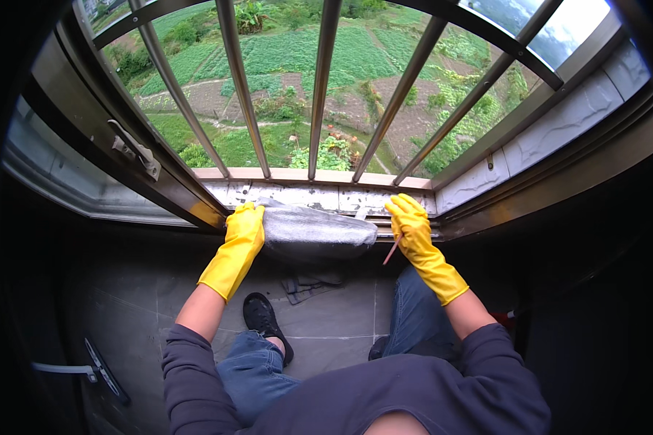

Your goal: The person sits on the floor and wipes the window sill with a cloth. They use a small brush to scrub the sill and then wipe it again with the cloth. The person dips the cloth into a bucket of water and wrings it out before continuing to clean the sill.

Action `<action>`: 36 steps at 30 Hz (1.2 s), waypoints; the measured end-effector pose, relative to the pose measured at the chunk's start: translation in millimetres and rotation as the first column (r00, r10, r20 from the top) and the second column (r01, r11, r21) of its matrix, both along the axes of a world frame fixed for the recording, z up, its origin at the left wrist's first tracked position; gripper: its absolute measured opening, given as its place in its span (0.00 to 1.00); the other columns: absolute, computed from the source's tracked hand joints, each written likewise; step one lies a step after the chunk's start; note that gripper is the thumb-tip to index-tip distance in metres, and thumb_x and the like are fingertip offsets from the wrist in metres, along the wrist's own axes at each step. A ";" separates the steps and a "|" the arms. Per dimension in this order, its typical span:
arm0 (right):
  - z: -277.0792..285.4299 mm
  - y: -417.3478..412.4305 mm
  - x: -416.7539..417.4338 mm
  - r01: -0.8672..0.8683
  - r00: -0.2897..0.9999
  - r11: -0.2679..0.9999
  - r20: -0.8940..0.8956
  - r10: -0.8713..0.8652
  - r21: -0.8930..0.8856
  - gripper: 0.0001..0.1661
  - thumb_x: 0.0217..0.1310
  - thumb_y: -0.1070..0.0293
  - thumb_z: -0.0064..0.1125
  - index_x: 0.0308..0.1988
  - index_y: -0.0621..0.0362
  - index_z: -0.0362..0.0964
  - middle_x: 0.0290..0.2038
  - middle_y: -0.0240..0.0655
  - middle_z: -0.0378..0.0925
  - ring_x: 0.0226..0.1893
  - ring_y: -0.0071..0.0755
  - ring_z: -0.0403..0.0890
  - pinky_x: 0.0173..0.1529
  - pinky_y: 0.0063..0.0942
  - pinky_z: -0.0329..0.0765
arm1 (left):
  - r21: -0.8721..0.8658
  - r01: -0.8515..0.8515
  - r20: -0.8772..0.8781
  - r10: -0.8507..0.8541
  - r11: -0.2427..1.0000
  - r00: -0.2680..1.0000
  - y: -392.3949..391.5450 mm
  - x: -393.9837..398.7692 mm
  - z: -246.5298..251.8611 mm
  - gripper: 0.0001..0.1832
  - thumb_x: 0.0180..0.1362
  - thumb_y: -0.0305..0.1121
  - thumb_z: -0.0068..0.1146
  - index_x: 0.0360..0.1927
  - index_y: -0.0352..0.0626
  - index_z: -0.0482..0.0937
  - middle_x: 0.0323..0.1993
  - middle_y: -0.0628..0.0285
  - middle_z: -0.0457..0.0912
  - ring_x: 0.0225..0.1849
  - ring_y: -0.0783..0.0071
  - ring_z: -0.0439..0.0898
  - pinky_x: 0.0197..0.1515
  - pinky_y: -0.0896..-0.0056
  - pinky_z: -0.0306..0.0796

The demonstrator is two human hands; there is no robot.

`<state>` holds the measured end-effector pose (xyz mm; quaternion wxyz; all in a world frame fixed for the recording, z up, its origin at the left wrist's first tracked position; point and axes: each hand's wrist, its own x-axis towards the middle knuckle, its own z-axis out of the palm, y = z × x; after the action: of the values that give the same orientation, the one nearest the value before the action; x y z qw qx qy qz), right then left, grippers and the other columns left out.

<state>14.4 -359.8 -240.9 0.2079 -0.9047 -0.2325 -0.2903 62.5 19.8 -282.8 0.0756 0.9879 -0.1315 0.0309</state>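
Observation:
A grey cloth (318, 225) lies draped over the window sill and its track, its near edge hanging down towards me. My left hand (245, 225), in a yellow rubber glove, grips the cloth's left end. To the right of the cloth, my right hand (411, 220) wears a matching glove and is closed around a thin reddish stick (393, 250), which pokes out below the fist. What is at the stick's other end is hidden by the fingers. Between the cloth and the bars, the pale sill (326, 197) is speckled with dark spots. Part of the metal window track (383, 232) shows beside my right hand.
Metal bars (316, 103) stand across the opening, with fields beyond. An opened window sash with a handle (136, 149) is at left. On the tiled floor lie a crumpled dark cloth (310, 285) and, at lower left, a squeegee-like tool (106, 370).

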 end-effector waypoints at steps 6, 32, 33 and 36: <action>75.5 23.2 -20.5 0.136 0.958 0.984 -0.237 -0.159 -0.113 0.11 0.54 0.69 0.56 0.39 0.58 0.77 0.31 0.43 0.79 0.35 0.48 0.78 0.42 0.44 0.72 | 0.033 0.035 0.036 -0.037 0.999 0.999 10.1 -5.5 -0.1 0.12 0.55 0.27 0.48 0.40 0.42 0.81 0.37 0.53 0.78 0.44 0.52 0.78 0.44 0.53 0.74; -8.9 31.1 -22.1 -0.187 0.980 0.974 0.049 0.194 -0.130 0.11 0.47 0.72 0.67 0.33 0.56 0.73 0.20 0.30 0.71 0.21 0.36 0.73 0.29 0.34 0.71 | -0.247 0.025 0.084 -0.004 0.969 0.996 9.1 -12.7 -0.1 0.12 0.50 0.27 0.58 0.40 0.44 0.82 0.35 0.55 0.80 0.38 0.52 0.79 0.42 0.58 0.74; -3.5 31.4 -17.3 -0.141 0.989 0.979 0.028 0.147 -0.144 0.11 0.47 0.74 0.65 0.34 0.57 0.74 0.21 0.30 0.72 0.21 0.37 0.74 0.30 0.34 0.72 | -0.291 0.036 0.096 -0.008 0.956 0.995 14.0 -13.0 -2.1 0.12 0.50 0.27 0.58 0.40 0.44 0.82 0.35 0.55 0.80 0.38 0.52 0.79 0.42 0.58 0.74; 14.9 40.1 -17.2 -0.272 0.961 0.961 0.039 0.274 -0.047 0.10 0.48 0.73 0.65 0.34 0.57 0.74 0.22 0.29 0.73 0.23 0.37 0.75 0.34 0.35 0.73 | -0.287 0.033 0.054 -0.018 0.957 0.998 18.9 -13.1 -13.9 0.11 0.52 0.26 0.56 0.40 0.46 0.83 0.37 0.55 0.80 0.38 0.51 0.79 0.41 0.58 0.74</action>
<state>-2.8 -319.8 -225.9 0.2217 -0.8613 -0.3655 -0.2745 49.4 38.7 -296.7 0.2157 0.9636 -0.1401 0.0736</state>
